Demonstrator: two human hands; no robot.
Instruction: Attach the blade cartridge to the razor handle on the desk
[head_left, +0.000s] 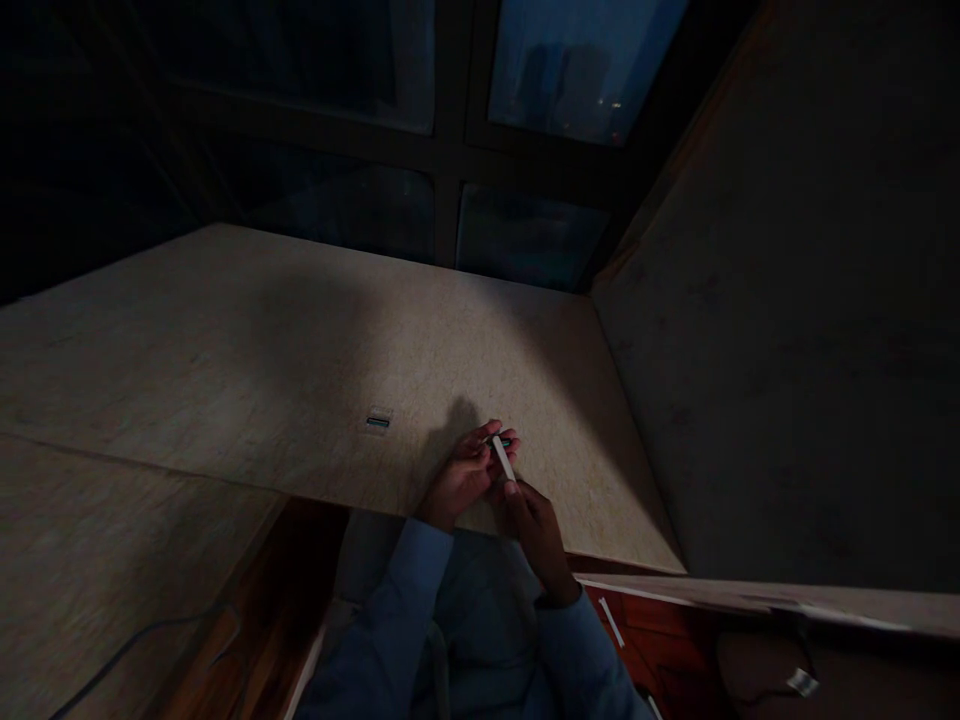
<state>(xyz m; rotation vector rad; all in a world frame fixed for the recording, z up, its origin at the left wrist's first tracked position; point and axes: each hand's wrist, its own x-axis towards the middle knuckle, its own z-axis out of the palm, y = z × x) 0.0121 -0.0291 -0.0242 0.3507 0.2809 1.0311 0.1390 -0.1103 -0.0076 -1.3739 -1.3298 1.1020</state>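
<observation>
Take your 2 hands as the centre of the clock: the dark wall point(810, 300) fills the space toward 2 o'clock, and the pale, speckled table point(420, 330) spreads under and around your hands, its far edge at 12 o'clock. Beyond that edge stands the window point(577, 80), dim and bluish, with a few small lights showing through it. Your blue sleeves point(411, 580) come in from about 5 and 7 o'clock. A thin cable point(120, 650) curves across at 8 o'clock. Your left hand point(469, 475) is turned partly up, its fingers loosely curled about a small dark piece point(508, 443) with a green glint. Your right hand point(534, 515), just beside it toward 5 o'clock, is closed, thumb and fingers pinching the near end of a pale stick point(503, 458). The stick slants toward 11 o'clock, its far end over the dark piece; you cannot tell here whether they touch. Between 9 and 10 o'clock, well apart from your hands, a small dark strip point(378, 422) lies flat on the table, a faint clear outline around it.
</observation>
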